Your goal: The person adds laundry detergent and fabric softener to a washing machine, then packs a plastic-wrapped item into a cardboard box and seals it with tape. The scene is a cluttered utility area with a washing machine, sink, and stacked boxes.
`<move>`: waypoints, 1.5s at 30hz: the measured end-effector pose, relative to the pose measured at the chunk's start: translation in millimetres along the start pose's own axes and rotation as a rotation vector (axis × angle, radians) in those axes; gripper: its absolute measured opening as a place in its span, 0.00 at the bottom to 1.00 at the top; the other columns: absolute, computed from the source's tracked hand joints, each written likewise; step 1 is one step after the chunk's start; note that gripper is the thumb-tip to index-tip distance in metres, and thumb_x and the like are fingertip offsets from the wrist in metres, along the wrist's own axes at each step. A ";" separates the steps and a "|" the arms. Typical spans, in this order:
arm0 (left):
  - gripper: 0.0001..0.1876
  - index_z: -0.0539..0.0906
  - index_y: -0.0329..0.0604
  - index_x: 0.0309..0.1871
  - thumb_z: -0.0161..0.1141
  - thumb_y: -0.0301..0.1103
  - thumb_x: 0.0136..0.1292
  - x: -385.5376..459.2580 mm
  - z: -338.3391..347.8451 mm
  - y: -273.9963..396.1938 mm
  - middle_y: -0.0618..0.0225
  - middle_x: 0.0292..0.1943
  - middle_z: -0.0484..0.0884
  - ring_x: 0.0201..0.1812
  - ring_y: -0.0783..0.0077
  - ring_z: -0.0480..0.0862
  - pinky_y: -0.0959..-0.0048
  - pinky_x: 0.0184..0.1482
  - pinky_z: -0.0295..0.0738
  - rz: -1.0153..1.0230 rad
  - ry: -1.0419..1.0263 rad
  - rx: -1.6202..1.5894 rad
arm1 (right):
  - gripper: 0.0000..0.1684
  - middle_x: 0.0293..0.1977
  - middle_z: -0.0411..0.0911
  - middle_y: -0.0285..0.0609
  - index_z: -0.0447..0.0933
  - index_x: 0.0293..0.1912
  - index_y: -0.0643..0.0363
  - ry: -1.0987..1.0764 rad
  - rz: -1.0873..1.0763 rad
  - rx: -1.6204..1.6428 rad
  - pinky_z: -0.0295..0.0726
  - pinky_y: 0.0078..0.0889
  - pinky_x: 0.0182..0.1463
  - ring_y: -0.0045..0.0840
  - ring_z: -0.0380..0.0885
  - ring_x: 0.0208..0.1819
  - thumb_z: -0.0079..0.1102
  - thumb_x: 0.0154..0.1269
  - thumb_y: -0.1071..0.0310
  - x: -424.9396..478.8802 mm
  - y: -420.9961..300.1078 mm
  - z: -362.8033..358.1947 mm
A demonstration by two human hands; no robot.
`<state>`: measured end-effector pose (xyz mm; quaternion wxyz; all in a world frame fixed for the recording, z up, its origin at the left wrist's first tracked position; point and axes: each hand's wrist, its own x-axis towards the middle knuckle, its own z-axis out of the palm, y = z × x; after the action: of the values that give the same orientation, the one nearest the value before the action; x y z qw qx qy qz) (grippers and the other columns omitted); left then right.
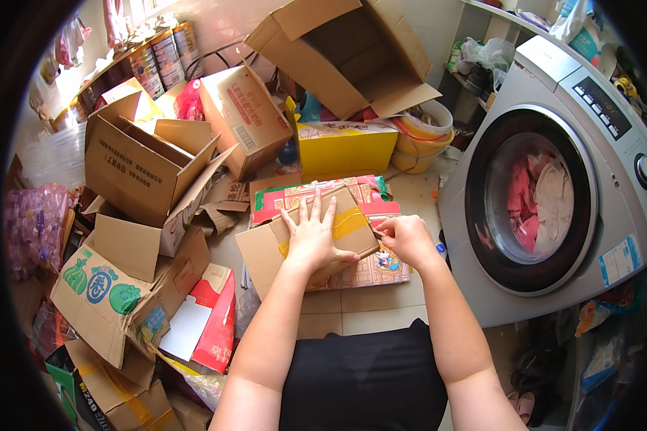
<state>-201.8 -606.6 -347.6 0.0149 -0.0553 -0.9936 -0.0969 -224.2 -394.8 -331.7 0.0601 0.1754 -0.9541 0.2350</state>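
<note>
A small, flattened-looking brown cardboard box (329,229) with yellow packing tape (350,223) lies slantwise before me. My left hand (314,231) rests flat on its top, fingers spread, thumb near the close edge. At the box's right end my right hand (407,237) is curled, thumb and forefinger pinched at the edge. A small dark spot shows at those fingertips; whether it is a gap or a tool cannot be made out. Underneath is a stack of flat printed red and pink cardboard (380,275) on the tiled floor (356,318).
A front-loading washing machine (463,280) with clothes inside stands at right. Opened cartons (135,167) pile up on the left, with a printed carton (94,293) below. Beyond are a yellow box (348,151), a bucket (418,145) and a large open carton (323,70).
</note>
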 end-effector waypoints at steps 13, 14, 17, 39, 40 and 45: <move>0.71 0.53 0.49 0.77 0.69 0.76 0.28 0.4 -15.7 -5.4 0.50 0.78 0.40 0.78 0.46 0.39 0.30 0.69 0.31 -0.036 0.032 -0.001 | 0.07 0.34 0.82 0.39 0.78 0.43 0.62 0.088 0.442 0.984 0.79 0.26 0.38 0.19 0.82 0.32 0.57 0.69 0.70 25.0 9.4 62.0; 0.71 0.53 0.49 0.77 0.68 0.76 0.28 2.1 -15.3 -6.7 0.50 0.78 0.40 0.78 0.46 0.39 0.31 0.70 0.31 -0.047 0.036 0.003 | 0.07 0.34 0.82 0.39 0.77 0.44 0.60 0.116 0.422 0.936 0.79 0.26 0.39 0.19 0.81 0.35 0.54 0.70 0.69 26.7 10.9 64.5; 0.68 0.55 0.48 0.76 0.67 0.76 0.32 -0.7 -17.7 -12.7 0.48 0.77 0.44 0.77 0.47 0.41 0.36 0.72 0.32 -0.092 0.093 -0.024 | 0.07 0.34 0.81 0.38 0.75 0.44 0.59 0.027 0.436 0.878 0.78 0.27 0.40 0.19 0.79 0.38 0.52 0.72 0.68 22.0 -9.7 49.7; 0.34 0.75 0.54 0.64 0.62 0.61 0.58 -13.4 6.3 -70.0 0.70 0.61 0.74 0.64 0.61 0.68 0.38 0.70 0.46 -0.176 0.598 -0.225 | 0.06 0.50 0.78 0.31 0.68 0.48 0.47 -0.283 0.503 1.074 0.75 0.32 0.46 0.19 0.75 0.46 0.45 0.76 0.61 20.3 -5.0 56.0; 0.34 0.75 0.53 0.64 0.62 0.60 0.58 -14.4 5.5 -73.0 0.70 0.61 0.74 0.64 0.61 0.68 0.38 0.70 0.46 -0.178 0.603 -0.237 | 0.06 0.51 0.78 0.30 0.68 0.48 0.46 -0.324 0.519 1.112 0.75 0.35 0.47 0.21 0.75 0.47 0.45 0.76 0.61 18.3 -5.3 61.0; 0.32 0.76 0.53 0.63 0.61 0.59 0.59 -22.1 6.8 -78.8 0.69 0.61 0.75 0.63 0.61 0.70 0.38 0.69 0.49 -0.211 0.649 -0.250 | 0.05 0.53 0.76 0.29 0.69 0.47 0.44 -0.392 0.571 1.300 0.73 0.45 0.51 0.25 0.69 0.55 0.45 0.76 0.60 17.0 -29.8 65.9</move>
<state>-188.9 -684.5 -370.2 0.3127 0.0797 -0.9178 -0.2312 -231.3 -455.7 -373.7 -0.2914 -0.0410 -0.6241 0.7238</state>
